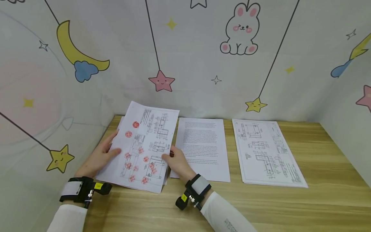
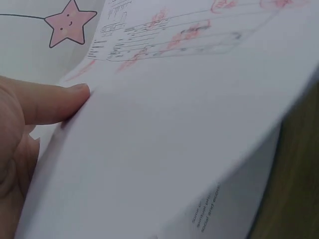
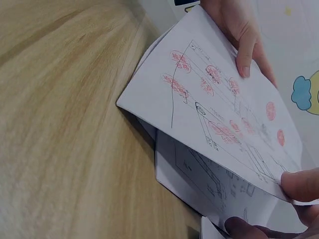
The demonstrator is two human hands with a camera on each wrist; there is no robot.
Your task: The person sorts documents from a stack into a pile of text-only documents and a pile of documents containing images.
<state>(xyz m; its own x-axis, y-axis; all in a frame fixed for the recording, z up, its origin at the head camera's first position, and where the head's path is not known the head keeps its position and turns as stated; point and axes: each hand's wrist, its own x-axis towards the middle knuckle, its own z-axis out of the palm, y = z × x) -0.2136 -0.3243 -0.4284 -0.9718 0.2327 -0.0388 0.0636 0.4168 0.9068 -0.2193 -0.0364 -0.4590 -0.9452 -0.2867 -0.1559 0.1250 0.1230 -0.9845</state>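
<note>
A sheet of paper point(image 1: 136, 145) with line drawings and several red round stamps is tilted up off the left part of the table. My left hand point(image 1: 99, 158) grips its left edge, thumb on the printed face and the other fingers mostly hidden behind. At the right edge, my right hand point(image 1: 179, 162) pinches the sheet, its thumb point(image 3: 301, 185) on top. Beneath the raised sheet, the right wrist view shows another drawing sheet point(image 3: 199, 174). A page with printed text point(image 2: 214, 209) peeks out below in the left wrist view.
A page of printed text point(image 1: 203, 145) lies in the middle of the wooden table point(image 1: 327, 180), close to my right hand. Farther right lies a small pile of drawing sheets point(image 1: 266, 154). A cloth wall point(image 1: 197, 54) with cartoon figures stands behind the table's back edge.
</note>
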